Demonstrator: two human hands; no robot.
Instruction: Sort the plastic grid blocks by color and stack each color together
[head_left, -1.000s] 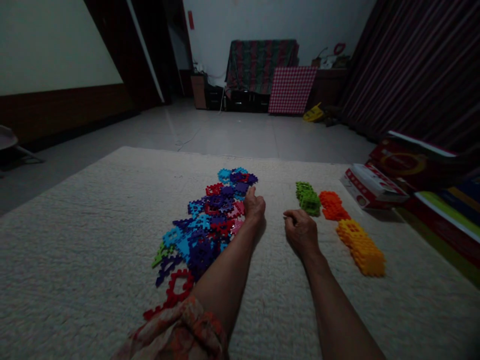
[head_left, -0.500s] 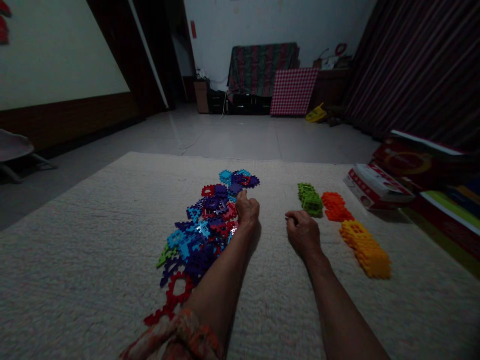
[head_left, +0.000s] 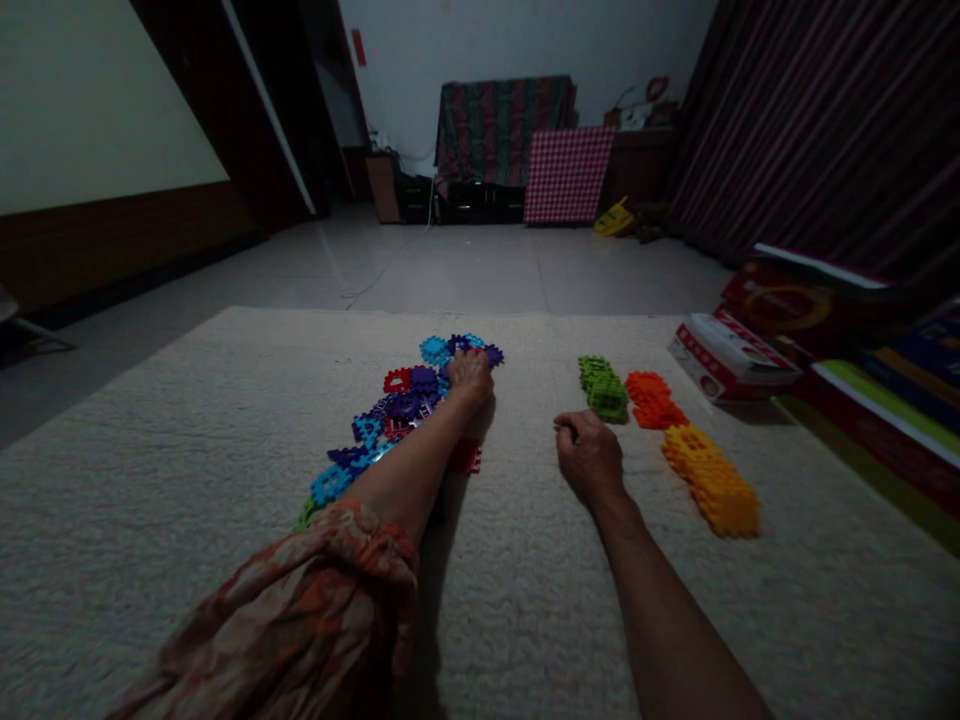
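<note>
Lengthwise, the pile (head_left: 405, 405) slants from near the mat's (head_left: 187, 450) far edge toward the near left; the left hand (head_left: 471, 374) covers its far part, grip hidden; the right hand (head_left: 591, 452) curls inward.

two hands (head_left: 471, 378) (head_left: 591, 452); one green stack (head_left: 602, 388), one orange stack (head_left: 655, 400), one yellow stack (head_left: 712, 482); one multicoloured pile (head_left: 406, 404)

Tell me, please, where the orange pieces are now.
In the head view, the orange pieces lie on the pale mat, beyond and right of the right hand, between the green row and the yellow row.
</note>
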